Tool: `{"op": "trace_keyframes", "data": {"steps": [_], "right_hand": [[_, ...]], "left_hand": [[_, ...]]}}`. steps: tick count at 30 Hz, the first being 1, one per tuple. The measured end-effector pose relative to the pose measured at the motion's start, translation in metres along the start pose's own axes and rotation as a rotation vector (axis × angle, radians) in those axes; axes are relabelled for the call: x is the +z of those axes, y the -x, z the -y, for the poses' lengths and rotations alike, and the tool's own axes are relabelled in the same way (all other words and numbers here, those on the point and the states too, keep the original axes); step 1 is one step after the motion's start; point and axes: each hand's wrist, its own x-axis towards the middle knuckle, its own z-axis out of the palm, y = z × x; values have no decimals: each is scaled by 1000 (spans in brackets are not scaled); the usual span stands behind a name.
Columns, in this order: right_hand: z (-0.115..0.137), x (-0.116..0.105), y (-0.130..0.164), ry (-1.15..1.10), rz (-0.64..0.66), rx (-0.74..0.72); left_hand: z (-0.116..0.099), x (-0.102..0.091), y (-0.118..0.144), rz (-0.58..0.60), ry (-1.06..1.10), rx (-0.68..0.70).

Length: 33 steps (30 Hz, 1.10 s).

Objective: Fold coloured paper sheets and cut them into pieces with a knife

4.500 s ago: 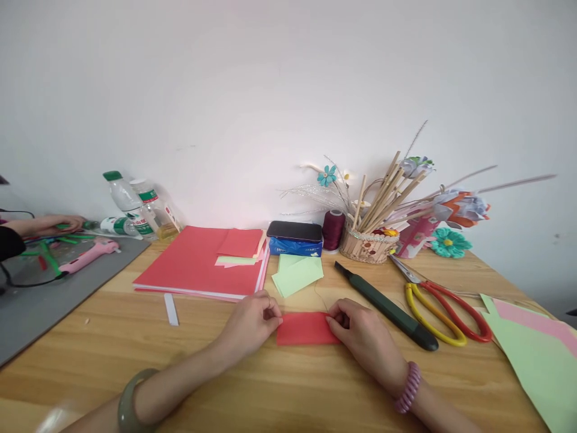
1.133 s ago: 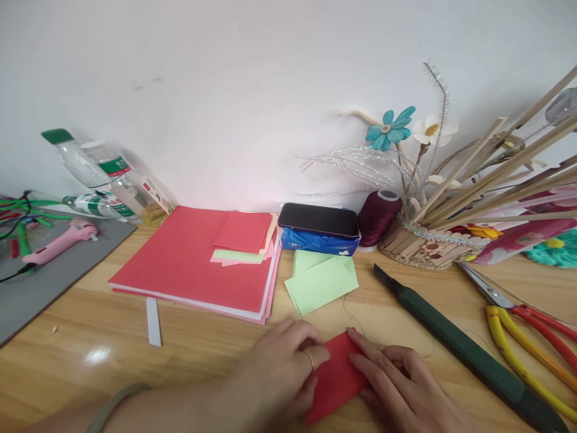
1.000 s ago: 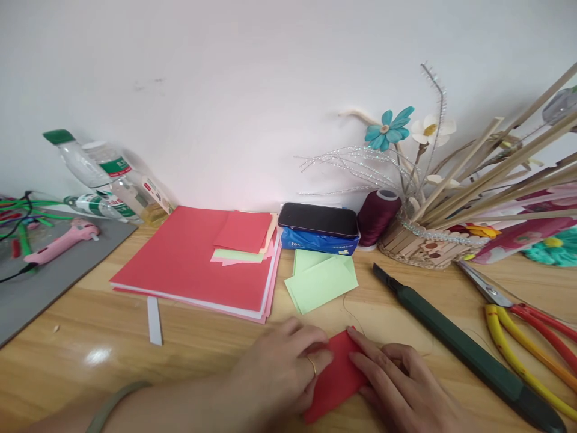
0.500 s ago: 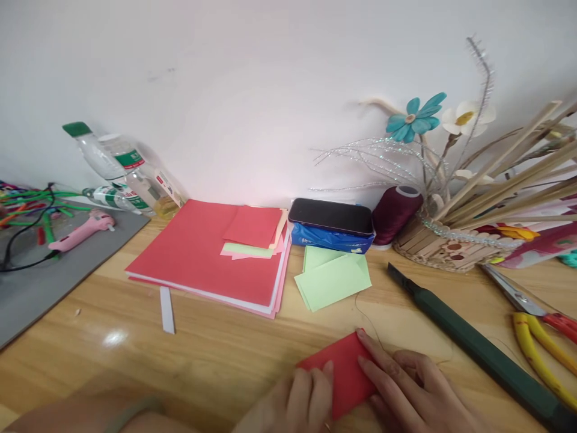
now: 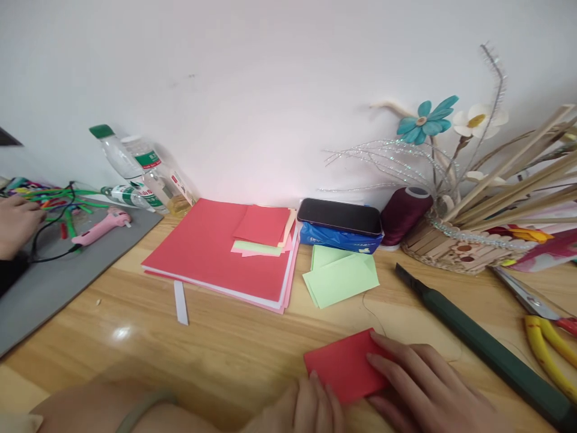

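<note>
Here we are observing the folded red paper rectangle lying flat on the wooden table, long axis slanting up-right; right hand pressing it flat-fingered, left hand touching its near edge.

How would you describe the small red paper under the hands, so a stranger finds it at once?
On the wooden table, look near the front edge, where the left hand and right hand rest. The folded red paper lies flat under their fingertips. Unlike the big red paper stack behind, it is small and single.
</note>
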Motion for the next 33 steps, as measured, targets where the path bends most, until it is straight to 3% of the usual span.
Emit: {"op": "trace_keyframes", "data": {"steps": [4, 9, 12, 15, 21, 33], "right_hand": [[-10, -11, -6, -399, 91, 245], [-7, -27, -22, -1046, 324, 809], [-1, -32, -28, -1229, 251, 1066], [-1, -33, -30, -1207, 195, 1146], [-9, -31, -29, -1172, 262, 1127], [-11, -29, -28, -1212, 301, 1100]], "left_hand": [[26, 0, -21, -39, 398, -166], [49, 1, -36, 270, 1422, -872], [50, 3, -42, 354, 1863, -1126], [47, 4, -45, 366, 1940, -1266], [46, 3, -46, 330, 2002, -1417], [45, 9, -40, 235, 1898, -1446]]}}
